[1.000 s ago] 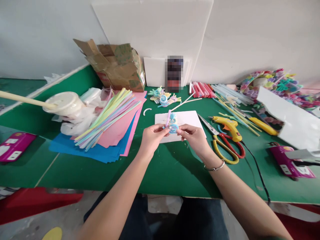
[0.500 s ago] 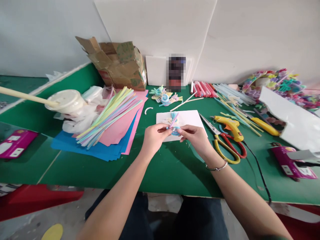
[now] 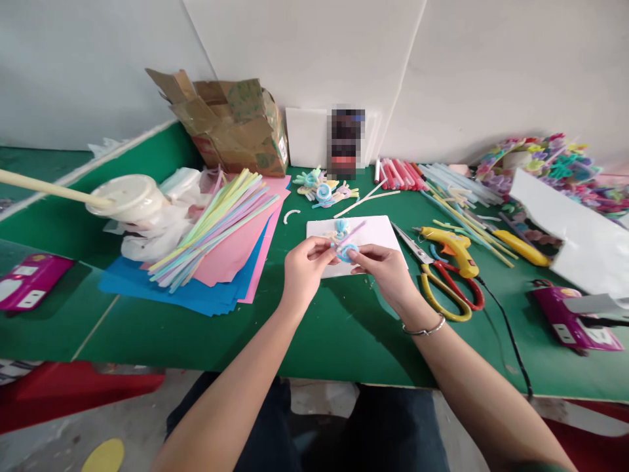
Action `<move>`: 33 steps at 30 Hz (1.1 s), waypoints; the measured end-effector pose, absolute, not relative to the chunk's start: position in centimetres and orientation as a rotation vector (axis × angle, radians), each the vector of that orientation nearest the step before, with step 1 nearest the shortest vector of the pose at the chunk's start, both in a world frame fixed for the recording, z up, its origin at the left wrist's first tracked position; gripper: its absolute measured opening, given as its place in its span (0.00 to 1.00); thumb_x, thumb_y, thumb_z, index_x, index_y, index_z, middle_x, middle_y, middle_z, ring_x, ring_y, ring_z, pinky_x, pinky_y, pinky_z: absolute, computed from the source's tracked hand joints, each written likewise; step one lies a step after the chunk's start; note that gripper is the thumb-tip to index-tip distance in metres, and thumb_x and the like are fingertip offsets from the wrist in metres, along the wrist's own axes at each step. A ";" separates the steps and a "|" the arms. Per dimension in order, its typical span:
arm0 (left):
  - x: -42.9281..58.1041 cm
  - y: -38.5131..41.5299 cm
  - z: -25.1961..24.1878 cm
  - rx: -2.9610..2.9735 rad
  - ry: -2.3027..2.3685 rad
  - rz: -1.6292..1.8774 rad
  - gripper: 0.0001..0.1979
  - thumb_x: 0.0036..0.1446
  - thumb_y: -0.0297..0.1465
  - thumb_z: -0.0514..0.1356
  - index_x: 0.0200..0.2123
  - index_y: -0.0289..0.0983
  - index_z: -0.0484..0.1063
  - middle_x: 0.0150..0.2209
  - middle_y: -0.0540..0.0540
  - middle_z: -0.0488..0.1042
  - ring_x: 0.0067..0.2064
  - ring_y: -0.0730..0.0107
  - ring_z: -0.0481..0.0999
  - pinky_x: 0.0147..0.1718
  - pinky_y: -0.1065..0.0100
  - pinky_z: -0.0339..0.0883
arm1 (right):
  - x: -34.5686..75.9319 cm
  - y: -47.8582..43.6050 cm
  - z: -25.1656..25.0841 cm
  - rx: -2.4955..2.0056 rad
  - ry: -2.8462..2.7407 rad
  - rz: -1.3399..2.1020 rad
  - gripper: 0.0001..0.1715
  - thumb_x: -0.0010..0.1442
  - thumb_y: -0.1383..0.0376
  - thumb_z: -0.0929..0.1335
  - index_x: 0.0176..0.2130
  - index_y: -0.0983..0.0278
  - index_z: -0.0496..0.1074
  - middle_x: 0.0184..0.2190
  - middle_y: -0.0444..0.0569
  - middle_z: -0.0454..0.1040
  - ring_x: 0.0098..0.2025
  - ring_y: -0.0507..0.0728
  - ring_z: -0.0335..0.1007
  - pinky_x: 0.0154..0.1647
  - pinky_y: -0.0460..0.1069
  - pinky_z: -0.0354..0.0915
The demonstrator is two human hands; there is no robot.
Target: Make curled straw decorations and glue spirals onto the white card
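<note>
Loose purple straw end on the straw ornament (image 3: 344,244) has swung over since 1 s ago: it stood up-left then, now slants up and to the right; hands have barely shifted, ornament sits a touch lower between them.

Left hand (image 3: 305,267): fingers curled, thumb and fingertips pinched on the ornament's left edge; right hand (image 3: 386,270): same kind of pinch on its right side, near the blue coil; metal bracelet (image 3: 423,328) on that wrist.

Ornament: small cluster of pastel straw coils, blue, yellow and pink; held just above the near edge of the white board (image 3: 381,231), cannot tell if it touches the board.

Around: green table (image 3: 344,341); yellow glue gun (image 3: 451,246) right of the board, cord running toward the near edge; scissors (image 3: 449,292) with red and yellow handles just beside the gun; bundle of pastel straws (image 3: 216,223) lying on pink and blue paper sheets (image 3: 196,298) to the left; more finished straw pieces (image 3: 324,191) beyond the board; torn cardboard box (image 3: 236,124) against the wall.
</note>
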State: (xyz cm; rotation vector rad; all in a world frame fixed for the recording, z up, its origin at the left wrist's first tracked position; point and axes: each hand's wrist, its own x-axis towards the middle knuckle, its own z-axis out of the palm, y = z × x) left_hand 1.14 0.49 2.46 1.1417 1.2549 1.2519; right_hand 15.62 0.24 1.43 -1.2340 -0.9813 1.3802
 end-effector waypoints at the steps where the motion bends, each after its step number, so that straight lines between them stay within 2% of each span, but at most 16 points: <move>1: 1.2 0.5 2.4 1.109 1.240 1.251 0.10 0.45 0.35 0.66 0.29 0.35 0.73 0.29 0.47 0.78 0.28 0.70 0.78 0.33 0.69 0.73 | 15.6 0.2 1.5 -1.231 -0.971 1.371 0.16 0.38 0.55 0.77 0.25 0.63 0.78 0.26 0.45 0.77 0.26 0.51 0.71 0.32 0.50 0.73; 7: 1.6 0.5 1.7 0.882 1.203 1.256 0.13 0.43 0.33 0.67 0.34 0.34 0.77 0.33 0.45 0.79 0.30 0.70 0.78 0.38 0.65 0.74 | 15.5 0.2 1.6 -1.207 -0.952 1.355 0.15 0.38 0.56 0.77 0.25 0.62 0.77 0.26 0.45 0.77 0.27 0.51 0.72 0.34 0.51 0.74; 9: 1.6 0.6 1.7 0.886 1.222 1.257 0.12 0.43 0.34 0.67 0.33 0.35 0.78 0.34 0.45 0.79 0.31 0.69 0.78 0.38 0.65 0.74 | 15.4 0.2 1.7 -1.217 -0.960 1.348 0.15 0.38 0.56 0.77 0.25 0.62 0.77 0.26 0.45 0.77 0.27 0.52 0.72 0.34 0.52 0.74; 15: 0.7 0.8 2.6 1.157 1.277 1.200 0.08 0.42 0.34 0.67 0.26 0.35 0.77 0.26 0.47 0.79 0.30 0.64 0.79 0.35 0.67 0.73 | 15.4 0.1 1.6 -1.239 -0.982 1.337 0.15 0.38 0.56 0.77 0.25 0.63 0.77 0.24 0.45 0.77 0.24 0.51 0.71 0.34 0.52 0.74; 21: 0.4 0.8 2.8 1.274 1.272 1.162 0.08 0.42 0.33 0.67 0.27 0.36 0.77 0.30 0.46 0.80 0.34 0.62 0.80 0.37 0.67 0.73 | 15.6 0.1 1.6 -1.232 -0.957 1.339 0.15 0.38 0.56 0.77 0.25 0.64 0.77 0.24 0.45 0.77 0.24 0.50 0.70 0.32 0.50 0.74; 33: 0.1 1.0 2.8 1.402 1.324 1.104 0.03 0.44 0.30 0.65 0.26 0.37 0.77 0.27 0.48 0.80 0.33 0.63 0.79 0.34 0.68 0.72 | 15.7 0.1 1.6 -1.221 -1.041 1.360 0.13 0.40 0.58 0.76 0.25 0.63 0.78 0.23 0.45 0.77 0.23 0.50 0.70 0.31 0.50 0.74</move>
